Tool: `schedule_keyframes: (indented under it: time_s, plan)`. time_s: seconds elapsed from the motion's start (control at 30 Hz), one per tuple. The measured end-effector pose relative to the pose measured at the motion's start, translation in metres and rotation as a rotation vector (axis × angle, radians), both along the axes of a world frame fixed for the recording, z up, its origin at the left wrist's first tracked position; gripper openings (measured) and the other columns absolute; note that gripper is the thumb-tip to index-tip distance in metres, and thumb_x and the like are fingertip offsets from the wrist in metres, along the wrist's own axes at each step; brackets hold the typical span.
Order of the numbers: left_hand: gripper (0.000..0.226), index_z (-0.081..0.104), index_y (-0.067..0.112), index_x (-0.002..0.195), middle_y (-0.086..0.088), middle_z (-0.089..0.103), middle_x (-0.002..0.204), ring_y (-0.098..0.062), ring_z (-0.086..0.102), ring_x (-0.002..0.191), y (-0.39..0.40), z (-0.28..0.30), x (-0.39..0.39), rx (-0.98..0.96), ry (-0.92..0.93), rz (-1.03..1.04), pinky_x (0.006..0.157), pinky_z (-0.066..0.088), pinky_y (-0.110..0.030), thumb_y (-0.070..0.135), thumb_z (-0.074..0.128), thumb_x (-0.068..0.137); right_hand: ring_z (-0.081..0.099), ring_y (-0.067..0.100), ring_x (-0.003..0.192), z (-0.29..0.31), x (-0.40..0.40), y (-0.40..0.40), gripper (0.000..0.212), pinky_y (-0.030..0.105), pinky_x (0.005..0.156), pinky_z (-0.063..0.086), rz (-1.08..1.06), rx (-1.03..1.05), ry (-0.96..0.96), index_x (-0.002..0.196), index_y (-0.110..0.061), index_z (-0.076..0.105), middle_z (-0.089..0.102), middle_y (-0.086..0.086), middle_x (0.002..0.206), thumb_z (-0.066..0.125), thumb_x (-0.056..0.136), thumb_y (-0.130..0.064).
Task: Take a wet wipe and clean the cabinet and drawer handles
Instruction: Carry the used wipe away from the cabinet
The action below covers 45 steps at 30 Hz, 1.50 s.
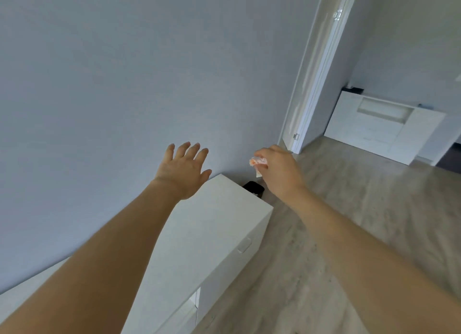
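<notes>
White cabinet [212,224] and wall [124,84] ahead

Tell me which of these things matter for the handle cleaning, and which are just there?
Job: wipe pinched in right hand; cabinet; handle; open left hand.
Just there: black bin; door; far sideboard.

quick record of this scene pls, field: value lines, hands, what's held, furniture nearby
left hand: left hand open, fingers spread, holds nothing
right hand: right hand pinches a crumpled wipe
nearest furniture: white cabinet below both arms, against the wall
handle in view: white handle on the cabinet's front, untouched
beside cabinet: black object on the floor, kind unclear
background: white sideboard past the doorway
</notes>
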<state>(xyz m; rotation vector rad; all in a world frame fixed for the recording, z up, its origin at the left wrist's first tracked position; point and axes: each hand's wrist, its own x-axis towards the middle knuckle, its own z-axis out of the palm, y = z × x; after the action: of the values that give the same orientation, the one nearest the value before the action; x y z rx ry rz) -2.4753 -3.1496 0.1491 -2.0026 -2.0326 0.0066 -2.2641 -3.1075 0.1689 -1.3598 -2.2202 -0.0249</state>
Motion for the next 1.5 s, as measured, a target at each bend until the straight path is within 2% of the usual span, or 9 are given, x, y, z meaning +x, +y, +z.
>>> schedule_keyframes:
  time_s: [0.13,0.4,0.5,0.7,0.83,1.03,1.17,1.33,1.5]
  plan:
    - [0.059,0.003,0.021,0.152,-0.001,0.004,0.160,-0.022,0.001,0.146,0.096,0.007,0.052,-0.026,0.033,-0.069,0.117,0.001,-0.045,0.047,0.016,0.102,0.056,0.027,0.099,0.003,0.056,0.073,0.025,0.038,0.082,0.049,-0.057,-0.020,-0.033,0.117,-0.010,0.061,0.057,0.010,0.110,0.054,0.094,-0.015]
    - [0.058,0.002,0.022,0.152,-0.002,0.005,0.159,-0.023,0.002,0.146,0.273,0.005,0.188,-0.023,0.099,-0.208,0.117,0.002,-0.047,0.047,0.017,0.102,0.055,0.026,0.098,0.003,0.200,0.230,0.023,0.030,0.075,0.045,-0.206,0.007,-0.116,0.113,-0.015,0.062,0.057,0.006,0.108,0.048,0.097,-0.025]
    - [0.058,0.001,0.022,0.152,-0.001,0.004,0.160,-0.023,0.002,0.146,0.342,-0.007,0.234,-0.017,0.096,-0.184,0.117,0.002,-0.046,0.047,0.017,0.102,0.055,0.025,0.098,-0.001,0.250,0.303,0.021,0.028,0.070,0.041,-0.210,0.015,-0.115,0.109,-0.015,0.063,0.056,0.005,0.106,0.048,0.097,-0.025]
    - [0.059,0.001,0.020,0.153,-0.001,0.007,0.159,-0.022,0.003,0.146,0.462,-0.011,0.302,-0.072,0.016,-0.079,0.117,0.002,-0.045,0.046,0.018,0.103,0.056,0.023,0.098,0.004,0.316,0.445,0.024,0.028,0.073,0.042,-0.079,-0.033,-0.134,0.113,-0.016,0.063,0.058,0.004,0.107,0.048,0.097,-0.026]
    - [0.059,0.003,0.020,0.152,-0.001,0.010,0.159,-0.021,0.005,0.146,0.526,-0.026,0.313,-0.127,-0.018,-0.013,0.118,0.003,-0.045,0.047,0.019,0.102,0.056,0.025,0.099,0.001,0.314,0.540,0.023,0.032,0.078,0.046,0.016,-0.063,-0.093,0.114,-0.013,0.062,0.058,0.008,0.108,0.051,0.096,-0.020]
    - [0.059,0.006,0.020,0.152,-0.001,0.011,0.159,-0.021,0.007,0.146,0.636,-0.079,0.286,-0.190,-0.077,0.108,0.117,0.004,-0.045,0.047,0.022,0.102,0.057,0.025,0.097,-0.050,0.264,0.674,0.025,0.031,0.075,0.047,0.213,-0.103,-0.192,0.118,-0.014,0.060,0.057,0.006,0.111,0.050,0.097,-0.022]
    - [0.059,0.006,0.019,0.152,-0.002,0.010,0.159,-0.022,0.006,0.146,0.721,-0.131,0.250,-0.255,-0.136,0.192,0.117,0.004,-0.045,0.046,0.022,0.102,0.058,0.025,0.096,-0.103,0.225,0.762,0.026,0.029,0.071,0.043,0.315,-0.133,-0.260,0.121,-0.013,0.059,0.056,0.006,0.112,0.051,0.096,-0.020]
    - [0.057,0.009,0.018,0.151,-0.003,0.015,0.157,-0.024,0.009,0.145,0.808,-0.204,0.211,-0.380,-0.189,0.270,0.117,0.006,-0.046,0.045,0.024,0.102,0.058,0.022,0.103,-0.177,0.190,0.867,0.028,0.035,0.083,0.050,0.373,-0.298,-0.200,0.121,-0.012,0.059,0.058,0.006,0.114,0.050,0.097,-0.024]
    - [0.056,0.012,0.018,0.150,-0.004,0.019,0.156,-0.025,0.012,0.144,0.860,-0.286,0.196,-0.526,-0.218,0.314,0.116,0.009,-0.045,0.044,0.024,0.102,0.056,0.024,0.102,-0.268,0.159,0.942,0.028,0.028,0.073,0.041,0.412,-0.446,-0.259,0.121,-0.012,0.058,0.058,0.008,0.114,0.050,0.096,-0.018]
